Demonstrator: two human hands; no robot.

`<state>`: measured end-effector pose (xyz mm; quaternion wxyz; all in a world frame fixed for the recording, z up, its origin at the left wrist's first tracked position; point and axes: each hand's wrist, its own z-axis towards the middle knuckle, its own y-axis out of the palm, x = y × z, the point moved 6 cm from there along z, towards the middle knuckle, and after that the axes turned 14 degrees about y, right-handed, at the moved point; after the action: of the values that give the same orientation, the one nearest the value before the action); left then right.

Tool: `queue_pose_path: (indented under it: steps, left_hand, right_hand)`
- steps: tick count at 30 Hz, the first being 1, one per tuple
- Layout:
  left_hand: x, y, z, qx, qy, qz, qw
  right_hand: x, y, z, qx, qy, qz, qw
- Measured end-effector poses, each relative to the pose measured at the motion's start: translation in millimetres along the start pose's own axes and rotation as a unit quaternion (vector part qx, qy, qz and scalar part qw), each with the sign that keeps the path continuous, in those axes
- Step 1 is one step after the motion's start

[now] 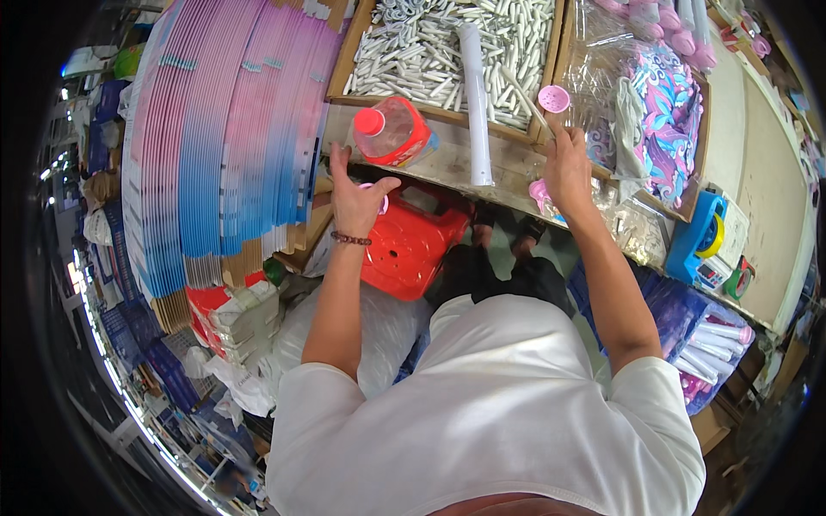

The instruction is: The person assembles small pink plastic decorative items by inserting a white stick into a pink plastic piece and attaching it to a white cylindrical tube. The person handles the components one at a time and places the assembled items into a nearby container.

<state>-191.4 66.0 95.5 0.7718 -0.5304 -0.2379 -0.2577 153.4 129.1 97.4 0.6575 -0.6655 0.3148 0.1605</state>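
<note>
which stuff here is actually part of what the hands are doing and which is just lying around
In hand:
- left hand holding a small pink plastic piece
- right hand holding a thin white stick with a round pink plastic cap
- wooden tray of white plastic tubes

Lying about:
- clear plastic bottle with red cap
- red plastic stool
- stack of pink and blue printed cards
- blue tape dispenser

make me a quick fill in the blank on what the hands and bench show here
1. The right hand holds a thin stick topped by a small ___ disc.
2. The plastic bottle has a ___ cap.
3. Under the bench stands a red ___.
4. The wooden tray holds many white ___.

Missing: pink; red; stool; tubes
</note>
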Motion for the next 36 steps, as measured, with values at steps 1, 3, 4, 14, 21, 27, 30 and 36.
queue_pose_path:
  steps: [1,3,4,14,21,27,30,36]
  left_hand:
    - [0,5,5,-0.009,-0.020,-0.056,0.998]
    - [6,17,14,-0.029,-0.063,-0.166,0.984]
    - [7,31,17,0.011,-0.052,-0.337,0.940]
    - [7,22,43,-0.053,0.002,-0.187,0.981]
    - [20,-21,38,-0.217,-0.009,-0.032,0.976]
    - [17,-49,22,-0.320,-0.041,0.072,0.944]
    - [18,-57,20,-0.345,-0.049,0.098,0.932]
    - [13,-64,20,-0.361,-0.038,0.124,0.923]
  right_hand:
    - [1,-1,-2,0.004,-0.005,0.029,1.000]
    - [3,-3,-7,0.010,-0.017,0.085,0.996]
    - [2,-6,-11,-0.004,-0.018,0.096,0.995]
    - [-15,8,-58,-0.228,0.168,0.383,0.879]
    - [-51,40,-76,-0.277,0.108,0.365,0.882]
    - [-67,65,-90,-0.306,0.088,0.347,0.882]
    - [-64,81,-93,-0.311,0.074,0.344,0.883]
    - [-65,86,-99,-0.324,0.062,0.342,0.880]
